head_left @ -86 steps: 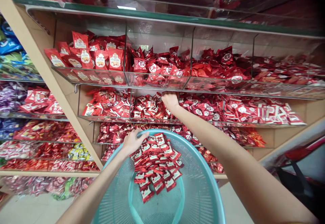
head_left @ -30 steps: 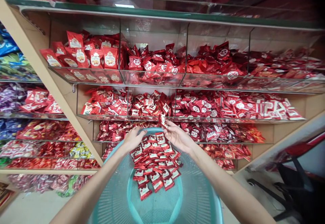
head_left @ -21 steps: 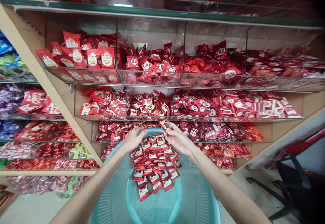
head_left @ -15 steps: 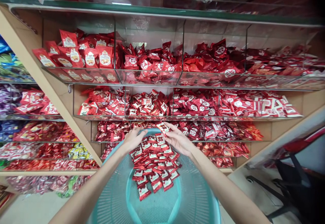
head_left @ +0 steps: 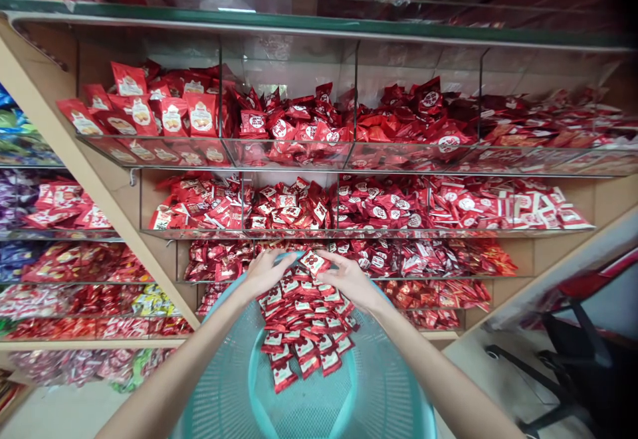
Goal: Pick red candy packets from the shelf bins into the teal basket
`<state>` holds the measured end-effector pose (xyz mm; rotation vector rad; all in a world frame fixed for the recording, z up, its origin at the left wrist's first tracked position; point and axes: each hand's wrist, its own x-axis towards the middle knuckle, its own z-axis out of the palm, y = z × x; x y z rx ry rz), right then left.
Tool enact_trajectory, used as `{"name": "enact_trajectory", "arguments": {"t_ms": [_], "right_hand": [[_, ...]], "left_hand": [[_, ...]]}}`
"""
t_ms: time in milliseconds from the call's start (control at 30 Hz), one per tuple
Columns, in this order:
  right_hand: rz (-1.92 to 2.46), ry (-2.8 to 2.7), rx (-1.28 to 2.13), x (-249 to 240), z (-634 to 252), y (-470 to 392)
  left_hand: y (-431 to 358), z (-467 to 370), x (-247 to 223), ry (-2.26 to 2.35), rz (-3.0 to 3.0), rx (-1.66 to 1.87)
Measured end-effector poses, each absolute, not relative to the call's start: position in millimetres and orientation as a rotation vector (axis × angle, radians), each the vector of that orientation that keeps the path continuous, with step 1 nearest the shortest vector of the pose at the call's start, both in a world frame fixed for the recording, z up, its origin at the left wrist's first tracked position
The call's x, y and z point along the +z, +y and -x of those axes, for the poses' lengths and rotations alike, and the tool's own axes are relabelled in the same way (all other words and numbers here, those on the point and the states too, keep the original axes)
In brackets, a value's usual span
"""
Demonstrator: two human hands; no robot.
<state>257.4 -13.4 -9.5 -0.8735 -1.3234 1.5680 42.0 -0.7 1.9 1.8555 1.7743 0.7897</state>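
Observation:
A teal mesh basket (head_left: 379,359) stands in front of me, with many small red-and-white packets (head_left: 305,323) lying in overlapping rows inside it. My right hand (head_left: 349,279) holds one red-and-white packet (head_left: 313,262) between thumb and fingers, above the far end of the rows. On the basket's far left rim, my left hand (head_left: 266,271) rests with fingers bent over the edge and thumb pointing inward; whether it grips anything besides the rim is hidden.
Beyond the basket rise shelves with clear-walled bins (head_left: 289,153) full of red packets. A slanted wooden panel (head_left: 100,186) divides off more bins at left. At right stands a black chair (head_left: 573,339).
My right hand has moved slightly left and down with its packet, which now lies flatter over the top of the rows. My left thumb has shifted a little inward; the view has tilted slightly.

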Motion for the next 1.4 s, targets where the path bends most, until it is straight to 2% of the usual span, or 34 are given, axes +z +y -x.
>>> {"name": "enact_trajectory", "arguments": {"t_ms": [167, 467, 933, 1400], "right_hand": [[0.887, -1.427, 1.369, -16.4, -257.4, -12.3], [0.823, -1.496, 1.277, -31.2, -257.7, -13.2], [1.230, -1.865, 0.646, -13.3, -273.0, -30.5], [1.381, -2.115, 0.281, -16.8, -280.3, -33.6]], "left_hand": [[-0.2, -46.5, 4.9, 1.732, -1.930, 0.736], [0.2, -52.7, 7.7, 1.764, -1.986, 0.687], [8.8, -76.9, 9.6, 1.722, -2.080, 0.639], [6.0, -86.8, 9.4, 1.747, -2.049, 0.625]]}}
